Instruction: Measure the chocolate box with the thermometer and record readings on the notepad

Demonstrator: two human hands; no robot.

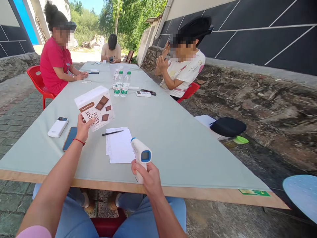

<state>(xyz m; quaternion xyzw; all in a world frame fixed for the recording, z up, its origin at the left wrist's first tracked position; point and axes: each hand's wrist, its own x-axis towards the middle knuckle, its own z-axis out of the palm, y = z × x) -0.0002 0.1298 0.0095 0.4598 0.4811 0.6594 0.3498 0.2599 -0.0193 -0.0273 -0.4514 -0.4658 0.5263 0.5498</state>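
Thermometer sits near, in the closed grip of the right hand; farther left, the left hand pinches a box, best kept steady and unbent.

The left fingers clasped a printed box, the right fingers gripped a thermometer gun, and paper sheets lay between them.

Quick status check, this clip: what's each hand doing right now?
Left hand: closed, holding a white rectangular box with brown printed squares.
Right hand: closed, holding a white-and-blue gun-shaped thermometer.
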